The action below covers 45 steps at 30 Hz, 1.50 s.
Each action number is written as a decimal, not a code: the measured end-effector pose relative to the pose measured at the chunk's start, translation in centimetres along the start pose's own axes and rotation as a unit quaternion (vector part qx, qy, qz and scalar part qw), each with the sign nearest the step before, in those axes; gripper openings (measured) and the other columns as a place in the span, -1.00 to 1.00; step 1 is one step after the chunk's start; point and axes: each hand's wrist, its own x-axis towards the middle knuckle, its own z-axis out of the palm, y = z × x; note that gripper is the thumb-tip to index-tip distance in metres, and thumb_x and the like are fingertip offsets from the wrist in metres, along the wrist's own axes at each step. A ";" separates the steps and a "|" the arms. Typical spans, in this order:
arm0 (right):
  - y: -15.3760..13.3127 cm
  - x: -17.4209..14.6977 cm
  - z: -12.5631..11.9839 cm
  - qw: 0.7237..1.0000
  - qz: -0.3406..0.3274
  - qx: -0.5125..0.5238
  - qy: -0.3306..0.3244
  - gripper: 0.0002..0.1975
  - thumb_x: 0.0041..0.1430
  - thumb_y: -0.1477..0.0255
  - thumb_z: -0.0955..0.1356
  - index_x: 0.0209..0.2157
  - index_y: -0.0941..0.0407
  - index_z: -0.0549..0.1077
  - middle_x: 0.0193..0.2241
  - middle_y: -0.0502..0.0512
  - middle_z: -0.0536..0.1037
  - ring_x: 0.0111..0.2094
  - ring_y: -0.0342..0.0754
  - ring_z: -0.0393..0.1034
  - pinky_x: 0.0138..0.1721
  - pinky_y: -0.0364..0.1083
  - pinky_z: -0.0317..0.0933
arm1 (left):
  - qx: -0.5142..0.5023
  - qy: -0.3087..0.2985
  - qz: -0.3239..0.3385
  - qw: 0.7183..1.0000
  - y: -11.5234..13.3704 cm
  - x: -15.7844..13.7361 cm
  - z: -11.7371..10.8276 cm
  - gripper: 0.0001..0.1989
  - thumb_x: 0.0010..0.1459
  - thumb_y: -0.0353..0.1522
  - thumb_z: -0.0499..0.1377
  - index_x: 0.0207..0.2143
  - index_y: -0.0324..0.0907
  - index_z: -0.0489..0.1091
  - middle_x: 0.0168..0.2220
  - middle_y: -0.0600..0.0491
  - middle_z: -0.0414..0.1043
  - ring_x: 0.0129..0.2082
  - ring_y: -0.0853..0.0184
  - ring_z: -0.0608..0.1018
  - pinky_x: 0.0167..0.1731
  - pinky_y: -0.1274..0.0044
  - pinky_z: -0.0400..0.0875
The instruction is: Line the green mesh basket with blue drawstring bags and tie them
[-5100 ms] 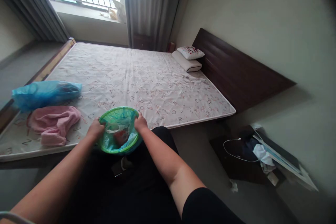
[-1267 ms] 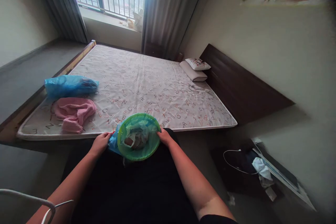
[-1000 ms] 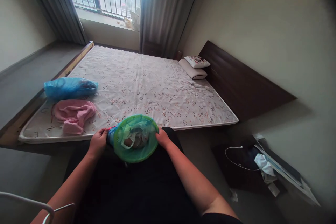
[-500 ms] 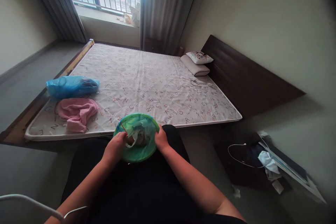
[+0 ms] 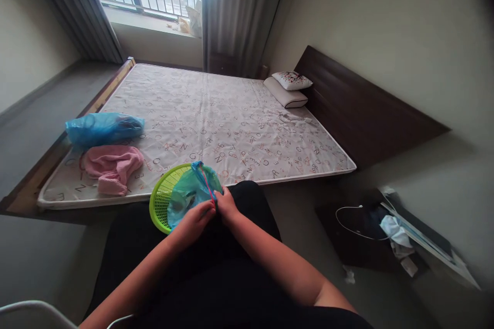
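Note:
A lime-green slatted plastic basket [image 5: 159,200] rests tilted on my lap at the bed's edge. Inside it and over its right side lies a thin blue plastic bag [image 5: 189,190] with a red drawstring [image 5: 207,182] along its gathered mouth; something dim shows through the film. My left hand [image 5: 198,218] is closed in a pinch on the drawstring near the bag's mouth. Close beside it, my right hand [image 5: 227,204] is closed on the gathered rim of the same bag. The fingertips of both hands are partly hidden.
On the patterned mattress [image 5: 216,113] lie a pink cloth [image 5: 113,162] and a filled blue plastic bag [image 5: 104,128] at left. Pillows [image 5: 291,85] are by the dark headboard [image 5: 355,108]. At right, a dark nightstand [image 5: 339,221] holds a white cable and crumpled tissue.
The bag's mouth has come off the basket's rim and is gathered to the right. My hands have moved together, the left one rightward. More of the basket's slatted side shows.

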 end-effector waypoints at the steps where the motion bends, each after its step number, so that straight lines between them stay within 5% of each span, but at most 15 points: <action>1: -0.4 0.3 -0.3 1.000 0.003 0.018 0.017 -0.63 0.21 0.27 0.38 0.03 0.03 0.54 -0.13 0.12 0.69 -0.05 0.09 0.60 0.01 0.02 0.48 | -0.011 0.034 -0.001 0.999 0.4 0.1 -1.1 -0.63 0.21 0.00 0.30 -0.28 -0.13 0.60 0.01 -0.23 0.66 0.02 0.00 0.64 0.06 0.27 0.57; 3: -1.4 0.9 -1.1 0.997 0.010 0.056 0.047 -0.67 0.17 0.30 0.40 -0.03 0.06 0.54 -0.16 0.11 0.68 -0.11 0.06 0.59 -0.03 -0.01 0.48 | -0.031 0.113 -0.005 0.993 1.2 0.2 -4.1 -0.58 0.17 0.03 0.34 -0.26 -0.15 0.58 0.13 -0.24 0.61 0.14 -0.03 0.61 0.10 0.29 0.56; 6: -2.7 1.8 -2.5 0.992 0.022 0.100 0.075 -0.74 0.09 0.36 0.44 -0.14 0.07 0.51 -0.24 0.08 0.63 -0.19 0.01 0.55 -0.09 -0.04 0.46 | -0.165 0.269 -0.023 0.949 3.0 -0.2 -9.0 -0.63 0.12 -0.07 0.43 -0.24 -0.17 0.55 -0.16 -0.06 0.65 -0.12 0.16 0.66 0.02 0.37 0.59; 8: -3.6 2.3 -3.1 0.988 0.028 0.125 0.084 -0.76 0.05 0.40 0.45 -0.19 0.06 0.48 -0.26 0.07 0.60 -0.21 -0.01 0.53 -0.13 -0.07 0.45 | -0.279 0.302 0.001 0.911 4.2 -0.6 -11.4 -0.71 0.11 -0.20 0.46 -0.26 -0.16 0.50 -0.32 0.06 0.59 -0.25 0.28 0.64 -0.07 0.43 0.62; 14: -5.9 2.9 -3.5 0.983 0.037 0.166 0.069 -0.77 0.08 0.41 0.45 -0.20 0.04 0.41 -0.22 0.07 0.59 -0.26 -0.07 0.55 -0.19 -0.08 0.46 | -0.385 0.256 -0.002 0.887 5.6 -1.7 -12.3 -0.77 0.13 -0.34 0.43 -0.27 -0.13 0.43 -0.43 0.17 0.48 -0.47 0.41 0.53 -0.35 0.49 0.65; 20: -5.5 2.9 -4.0 0.994 0.036 0.080 0.066 -0.67 0.04 0.45 0.49 -0.10 0.07 0.54 0.03 0.16 0.61 -0.10 0.00 0.55 -0.14 -0.07 0.45 | -0.405 0.225 -0.031 0.885 5.1 -2.8 -10.9 -0.63 0.10 -0.38 0.47 -0.03 -0.05 0.57 -0.29 0.14 0.66 -0.69 0.54 0.34 -0.60 0.57 0.52; 23: -4.8 3.3 -4.7 0.996 0.044 0.033 0.068 -0.62 0.00 0.51 0.50 -0.07 0.08 0.58 0.07 0.16 0.62 0.04 0.04 0.49 -0.07 -0.10 0.40 | -0.417 0.158 -0.011 0.895 5.0 -2.9 -11.3 -0.42 0.15 -0.38 0.46 0.23 0.04 0.54 -0.09 -0.01 0.73 -0.65 0.46 0.48 -0.60 0.54 0.55; 30: -4.6 4.1 -6.7 0.992 0.097 0.018 -0.082 -0.63 -0.01 0.36 0.53 -0.12 0.11 0.58 -0.49 -0.07 0.54 -0.51 -0.14 0.34 -0.45 -0.16 0.20 | -0.413 0.066 -0.016 0.908 4.8 -2.8 -12.2 0.02 0.25 -0.41 0.40 0.60 0.26 0.01 0.21 -0.19 0.61 -0.30 0.09 0.78 -0.57 0.50 0.65; 34: -4.9 4.4 -7.7 0.988 0.099 0.028 -0.111 -0.62 -0.08 0.28 0.57 -0.21 0.07 0.52 -0.43 -0.08 0.53 -0.45 -0.16 0.37 -0.42 -0.19 0.22 | -0.423 0.086 -0.009 0.902 4.9 -2.9 -11.8 0.08 0.32 -0.36 0.35 0.64 0.26 -0.22 0.26 -0.24 0.57 -0.34 0.18 0.77 -0.61 0.58 0.60; 39: -5.6 4.6 -6.9 0.988 0.080 0.037 -0.126 -0.48 0.06 0.12 0.51 0.04 -0.03 0.50 -0.08 0.03 0.66 -0.17 -0.05 0.55 -0.29 -0.15 0.36 | -0.401 0.034 -0.033 0.915 4.8 -2.7 -11.3 0.16 0.30 -0.29 0.41 0.64 0.29 -0.31 0.30 -0.29 0.52 -0.28 0.13 0.79 -0.57 0.55 0.64; 45: -6.7 4.7 -5.5 0.983 -0.013 -0.147 -0.105 -0.69 0.06 0.23 0.45 -0.18 0.08 0.56 -0.30 0.08 0.64 -0.26 0.01 0.51 -0.16 -0.03 0.39 | -0.391 0.034 -0.036 0.919 4.8 -2.8 -10.7 0.18 0.32 -0.28 0.40 0.64 0.27 -0.38 0.26 -0.25 0.56 -0.29 0.14 0.79 -0.58 0.53 0.65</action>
